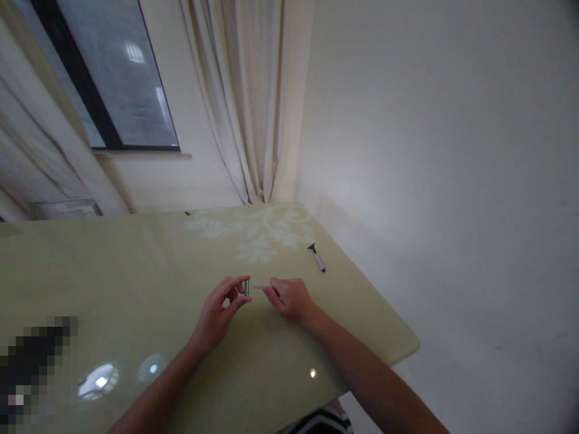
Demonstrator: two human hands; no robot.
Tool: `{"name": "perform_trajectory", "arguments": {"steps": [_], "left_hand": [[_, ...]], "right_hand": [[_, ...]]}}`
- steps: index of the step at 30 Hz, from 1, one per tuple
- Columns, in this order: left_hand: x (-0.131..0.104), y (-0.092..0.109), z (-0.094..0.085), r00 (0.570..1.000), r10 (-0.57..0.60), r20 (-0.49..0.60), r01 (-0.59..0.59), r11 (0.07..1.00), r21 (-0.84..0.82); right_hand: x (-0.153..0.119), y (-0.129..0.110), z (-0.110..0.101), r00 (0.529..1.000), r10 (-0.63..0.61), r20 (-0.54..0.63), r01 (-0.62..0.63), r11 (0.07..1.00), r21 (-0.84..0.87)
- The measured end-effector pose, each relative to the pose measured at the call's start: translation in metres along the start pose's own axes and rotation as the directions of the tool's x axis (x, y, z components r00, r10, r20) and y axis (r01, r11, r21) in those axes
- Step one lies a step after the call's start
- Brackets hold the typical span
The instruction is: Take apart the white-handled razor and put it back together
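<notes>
Above the pale green table, my left hand pinches a small upright piece with a greenish stripe between thumb and fingertips. My right hand is closed around a thin, light-coloured stick. The stick points left at the small piece, with a narrow gap between the two. Behind my right hand, a razor with a black head and grey handle lies on the table.
A small dark object lies near the table's far edge. Curtains and a window are behind the table, and a plain wall runs along the right. A pixelated dark shape is at the lower left.
</notes>
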State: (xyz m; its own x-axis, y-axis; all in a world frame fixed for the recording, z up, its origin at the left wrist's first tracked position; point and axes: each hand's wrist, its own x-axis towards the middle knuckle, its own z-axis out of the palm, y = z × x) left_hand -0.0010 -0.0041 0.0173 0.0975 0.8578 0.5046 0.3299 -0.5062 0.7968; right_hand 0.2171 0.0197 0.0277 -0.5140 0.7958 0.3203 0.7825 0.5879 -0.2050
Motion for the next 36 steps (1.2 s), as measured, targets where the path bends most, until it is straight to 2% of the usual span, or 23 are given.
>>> {"name": "perform_trajectory", "arguments": {"steps": [3,8,13,18,23,27,29,33,36], "left_hand": [[-0.0012,0.0001,0.0018,1.000,0.006,0.020,-0.005,1.000,-0.003],[-0.0015,0.0008,0.0030,1.000,-0.008,0.009,0.009,1.000,-0.007],[-0.0012,0.0042,0.0017,1.000,-0.020,0.013,0.020,1.000,-0.014],[-0.0027,0.0059,0.0024,0.999,-0.031,0.015,0.031,0.999,-0.006],[-0.0041,0.0034,0.0033,0.999,-0.021,0.032,0.022,1.000,-0.016],[-0.0034,0.0027,0.0025,0.999,-0.028,0.020,0.028,0.999,-0.019],[-0.0037,0.0030,0.0029,0.999,-0.028,0.026,0.028,0.999,-0.024],[-0.0057,0.0034,0.0047,1.000,-0.014,0.027,0.014,0.999,-0.035],[-0.0057,0.0028,0.0045,1.000,-0.018,0.020,0.018,0.999,-0.035]], "right_hand": [[-0.0008,-0.0018,-0.0004,0.997,-0.074,0.010,0.073,0.997,0.036],[0.0002,-0.0019,0.0001,0.999,0.043,-0.021,-0.042,0.999,0.017],[-0.0018,-0.0027,-0.0005,0.997,-0.078,-0.008,0.079,0.996,0.049],[-0.0014,0.0002,-0.0015,0.998,0.045,-0.044,-0.045,0.999,0.009],[-0.0021,-0.0051,-0.0017,0.998,-0.060,-0.013,0.061,0.998,0.029],[-0.0017,-0.0068,-0.0005,0.998,0.046,-0.046,-0.046,0.999,0.005],[-0.0023,-0.0061,-0.0009,0.999,0.036,-0.039,-0.035,0.999,0.006],[-0.0033,-0.0081,-0.0009,0.998,-0.063,-0.004,0.063,0.998,0.032],[-0.0026,-0.0080,-0.0002,0.999,0.024,-0.027,-0.024,1.000,0.016]]}}
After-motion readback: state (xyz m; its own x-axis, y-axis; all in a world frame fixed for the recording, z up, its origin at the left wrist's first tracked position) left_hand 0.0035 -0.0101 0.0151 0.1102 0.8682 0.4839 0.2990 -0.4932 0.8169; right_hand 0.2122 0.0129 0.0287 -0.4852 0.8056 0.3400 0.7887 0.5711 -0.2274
